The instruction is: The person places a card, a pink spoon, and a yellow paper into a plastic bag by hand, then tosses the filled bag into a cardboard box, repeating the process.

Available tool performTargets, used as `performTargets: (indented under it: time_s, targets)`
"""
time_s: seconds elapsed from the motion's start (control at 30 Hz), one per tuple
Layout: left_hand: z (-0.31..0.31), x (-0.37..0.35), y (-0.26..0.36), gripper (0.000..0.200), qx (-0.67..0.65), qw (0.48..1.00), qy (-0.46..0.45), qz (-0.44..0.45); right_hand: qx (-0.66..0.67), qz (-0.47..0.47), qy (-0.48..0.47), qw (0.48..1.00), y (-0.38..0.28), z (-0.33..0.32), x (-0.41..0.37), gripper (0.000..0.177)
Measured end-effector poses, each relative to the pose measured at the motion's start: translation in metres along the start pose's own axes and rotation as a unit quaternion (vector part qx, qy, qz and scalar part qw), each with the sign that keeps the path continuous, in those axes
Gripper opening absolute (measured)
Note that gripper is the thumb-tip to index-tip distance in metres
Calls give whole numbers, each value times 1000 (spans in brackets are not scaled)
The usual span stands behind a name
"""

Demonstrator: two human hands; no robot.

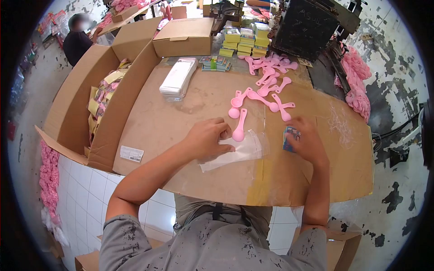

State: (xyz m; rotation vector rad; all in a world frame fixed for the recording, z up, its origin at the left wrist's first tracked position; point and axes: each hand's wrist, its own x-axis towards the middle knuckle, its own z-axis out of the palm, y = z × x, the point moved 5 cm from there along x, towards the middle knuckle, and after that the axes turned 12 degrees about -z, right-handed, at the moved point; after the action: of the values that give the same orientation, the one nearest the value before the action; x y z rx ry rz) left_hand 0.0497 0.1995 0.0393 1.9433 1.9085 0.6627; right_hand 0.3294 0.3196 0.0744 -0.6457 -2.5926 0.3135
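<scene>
The person wears a grey short-sleeved shirt flecked with dark specks, forearms and hands bare.

Small packing workshop: cardboard worktop, open cartons of packets, loose pink spoons, stacked clear bags, black machine, peeling walls.
</scene>
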Motion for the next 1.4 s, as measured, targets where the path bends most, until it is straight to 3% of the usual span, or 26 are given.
performTargets:
  time_s: [0.17, 0.27, 0.4, 0.5, 0.57, 0.67, 0.77, 0.87, 1.0, 1.1, 1.2, 1.27, 1.4]
  targets:
    - [4, 2, -8, 30, -74, 996, -35, -43, -24, 115, -67, 991, 47, -20, -29, 32]
    - [4, 4, -6, 25, -126, 990, -36, -48, 73, 114, -17, 991, 55, -15, -30, 29]
    - [3, 4, -8, 19, -217, 965, -89, -114, 84, 147, -21, 985, 52, -23, -23, 25]
    - [5, 5, -8, 22, -355, 929, -65, -86, 114, 150, -22, 982, 53, -29, -25, 23]
    - [8, 5, -12, 23, -375, 915, -98, -116, 152, 138, 5, 979, 47, -33, -24, 21]
    - [8, 4, -10, 25, -411, 891, -135, -138, 425, 113, 49, 897, 31, -19, -20, 17]
    - [14, 5, -14, 22, -409, 893, -133, -134, 433, -46, 4, 900, 2, 5, -10, 12]
    - [10, 3, -8, 16, -341, 922, -118, -140, 455, -130, -24, 881, -44, 19, 8, 13]
    - [11, 1, -7, 11, -300, 937, -115, -134, 352, -107, -89, 926, -57, 43, 10, 16]
    - [-4, 4, -7, 15, -320, 947, 14, -23, 318, -75, -113, 938, -54, 50, 8, 20]
    - [-9, 7, -16, 15, -520, 849, -32, -87, 332, -83, -95, 935, -48, 53, 6, 22]
    - [-15, 6, -10, 22, -546, 829, -61, -102, 310, -141, -74, 937, -51, 51, 9, 24]
    - [-6, 5, -10, 29, -564, 803, -135, -137, 313, -16, 1, 950, -40, 42, 10, 20]
